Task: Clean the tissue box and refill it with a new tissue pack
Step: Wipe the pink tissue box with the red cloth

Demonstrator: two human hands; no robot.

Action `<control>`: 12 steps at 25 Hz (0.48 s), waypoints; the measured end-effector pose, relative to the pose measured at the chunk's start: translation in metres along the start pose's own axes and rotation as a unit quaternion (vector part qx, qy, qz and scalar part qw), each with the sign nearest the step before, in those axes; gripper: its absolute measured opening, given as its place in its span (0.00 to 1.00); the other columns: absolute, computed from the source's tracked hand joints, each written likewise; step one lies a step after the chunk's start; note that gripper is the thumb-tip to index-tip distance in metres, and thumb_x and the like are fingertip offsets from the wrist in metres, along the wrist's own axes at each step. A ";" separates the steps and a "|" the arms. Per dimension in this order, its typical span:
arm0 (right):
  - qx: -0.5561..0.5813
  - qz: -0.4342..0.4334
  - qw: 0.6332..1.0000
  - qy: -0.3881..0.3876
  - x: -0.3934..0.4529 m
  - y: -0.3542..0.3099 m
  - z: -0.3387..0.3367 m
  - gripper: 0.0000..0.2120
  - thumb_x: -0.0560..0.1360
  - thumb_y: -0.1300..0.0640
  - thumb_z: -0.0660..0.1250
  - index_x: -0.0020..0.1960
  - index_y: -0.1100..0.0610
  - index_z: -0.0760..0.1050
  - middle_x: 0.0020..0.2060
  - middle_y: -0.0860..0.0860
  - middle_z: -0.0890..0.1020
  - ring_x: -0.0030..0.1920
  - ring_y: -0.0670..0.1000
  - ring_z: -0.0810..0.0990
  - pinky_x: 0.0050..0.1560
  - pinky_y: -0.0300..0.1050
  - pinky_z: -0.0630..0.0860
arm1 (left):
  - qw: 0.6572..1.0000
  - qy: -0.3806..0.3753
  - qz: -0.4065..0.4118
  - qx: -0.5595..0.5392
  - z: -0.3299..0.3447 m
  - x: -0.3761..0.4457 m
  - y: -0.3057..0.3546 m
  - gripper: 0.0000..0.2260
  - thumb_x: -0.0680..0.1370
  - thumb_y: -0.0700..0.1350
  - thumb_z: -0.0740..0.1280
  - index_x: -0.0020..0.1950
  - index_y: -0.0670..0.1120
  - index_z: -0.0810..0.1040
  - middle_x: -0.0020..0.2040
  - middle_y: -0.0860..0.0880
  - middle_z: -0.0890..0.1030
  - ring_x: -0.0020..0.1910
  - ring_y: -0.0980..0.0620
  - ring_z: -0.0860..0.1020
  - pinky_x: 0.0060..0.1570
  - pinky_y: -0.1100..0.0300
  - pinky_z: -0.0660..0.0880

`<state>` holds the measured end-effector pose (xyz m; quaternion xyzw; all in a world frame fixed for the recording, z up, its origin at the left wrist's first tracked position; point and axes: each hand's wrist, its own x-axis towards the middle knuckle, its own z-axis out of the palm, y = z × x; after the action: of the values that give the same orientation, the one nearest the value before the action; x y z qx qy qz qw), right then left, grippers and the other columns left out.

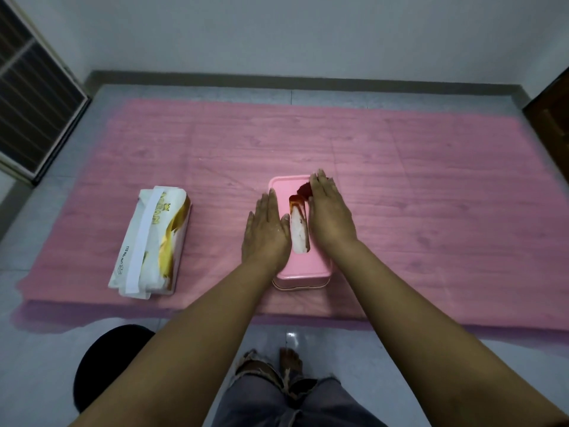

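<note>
A pink tissue box (303, 268) stands on the pink mat, its long side running away from me. White tissue (300, 232) shows through the slot in its lid. My left hand (266, 232) lies flat, palm down, on the box's left edge. My right hand (331, 214) lies flat on the right side of the lid, pressing a dark red cloth (304, 190) that peeks out under its fingers at the far end. A new tissue pack (154, 238), white with gold print, lies on the mat to the left, apart from both hands.
The pink mat (431, 195) covers a low surface with its front edge near my legs. A black round stool (107, 365) sits at the lower left on the tiled floor. A louvred frame (34, 97) stands at the far left, and dark wood furniture (551, 115) at the far right.
</note>
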<state>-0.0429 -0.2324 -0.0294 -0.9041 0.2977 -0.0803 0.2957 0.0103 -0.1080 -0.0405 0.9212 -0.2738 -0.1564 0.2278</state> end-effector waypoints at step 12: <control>-0.125 0.154 0.979 0.046 -0.060 0.086 -0.022 0.26 0.79 0.66 0.51 0.77 0.62 0.53 0.78 0.57 0.54 0.77 0.58 0.52 0.73 0.54 0.60 | 1.000 0.000 -0.003 -0.006 -0.001 -0.001 0.002 0.26 0.85 0.49 0.47 0.81 0.45 0.43 0.82 0.46 0.48 0.80 0.50 0.48 0.79 0.54 0.43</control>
<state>-0.1407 -0.2638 -0.0596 -0.8728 0.4541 -0.0380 0.1750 0.0087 -0.1082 -0.0387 0.9206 -0.2698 -0.1591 0.2331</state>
